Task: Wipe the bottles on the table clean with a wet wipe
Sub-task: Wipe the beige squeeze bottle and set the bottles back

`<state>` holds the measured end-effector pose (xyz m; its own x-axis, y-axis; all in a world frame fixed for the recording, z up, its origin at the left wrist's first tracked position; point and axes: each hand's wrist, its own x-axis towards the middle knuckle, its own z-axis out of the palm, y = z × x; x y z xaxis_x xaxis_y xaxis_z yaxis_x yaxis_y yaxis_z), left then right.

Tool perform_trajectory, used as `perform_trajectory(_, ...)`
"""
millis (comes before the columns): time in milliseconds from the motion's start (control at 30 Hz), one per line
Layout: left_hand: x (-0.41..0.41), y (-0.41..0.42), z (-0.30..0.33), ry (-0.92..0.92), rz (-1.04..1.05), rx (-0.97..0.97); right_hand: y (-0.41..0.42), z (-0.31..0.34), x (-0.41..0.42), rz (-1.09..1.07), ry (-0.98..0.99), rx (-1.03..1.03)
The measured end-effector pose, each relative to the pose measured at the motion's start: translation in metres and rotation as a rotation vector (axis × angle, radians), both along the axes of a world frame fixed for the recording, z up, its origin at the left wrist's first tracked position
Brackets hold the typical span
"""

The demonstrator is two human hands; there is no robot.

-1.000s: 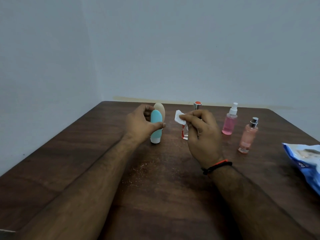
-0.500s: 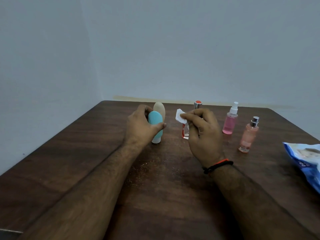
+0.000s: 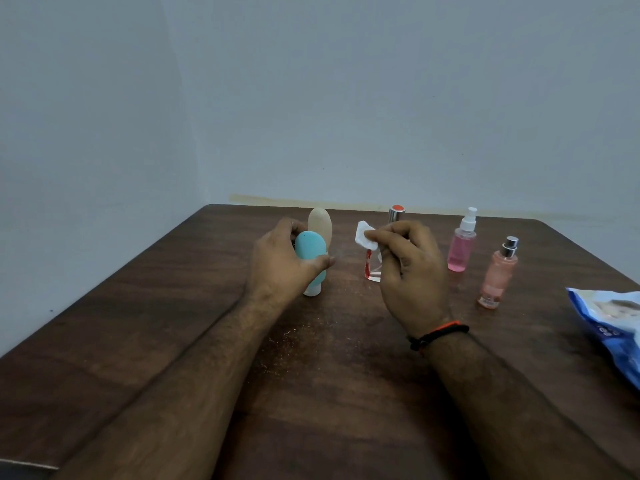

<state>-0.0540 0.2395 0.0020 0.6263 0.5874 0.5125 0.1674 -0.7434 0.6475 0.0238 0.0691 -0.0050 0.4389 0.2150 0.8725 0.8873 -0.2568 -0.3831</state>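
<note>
In the head view, the left hand (image 3: 280,261) grips the teal bottle (image 3: 311,251), thumb curled across its front and fingers (image 3: 294,227) wrapped round the back; the bottle stands cap-down with its white cap (image 3: 312,290) on the brown wooden surface (image 3: 173,323). Just behind those fingers stands a beige bottle (image 3: 320,225), upright, touching or nearly touching the teal one; which, I cannot tell. The right hand (image 3: 408,271) pinches a small crumpled white wet wipe (image 3: 364,235) between thumb and fingertips, the rest of its fingers curled in. The wipe sits in the air between the two hands, apart from the teal bottle. Directly behind the right hand's fingers stands a clear bottle with red markings (image 3: 372,268), partly hidden, its silver and red cap (image 3: 396,213) showing above the knuckles. To the right of that hand stand a pink spray bottle (image 3: 461,249) and, nearer, a peach spray bottle (image 3: 498,275), both upright. A blue wipe packet (image 3: 613,327) lies at the far right edge. A black and orange band (image 3: 440,336) circles the right wrist.
</note>
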Motion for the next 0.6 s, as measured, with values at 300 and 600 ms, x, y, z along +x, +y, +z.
perform_trajectory(300, -0.009, 0.006, 0.009, -0.128, -0.138, -0.201, 0.001, 0.0, 0.002, 0.022, -0.001, 0.023)
perform_trajectory(600, -0.012, 0.022, 0.001, -0.049, -0.24, -0.138, 0.002, -0.001, 0.001, 0.023, 0.0, 0.021)
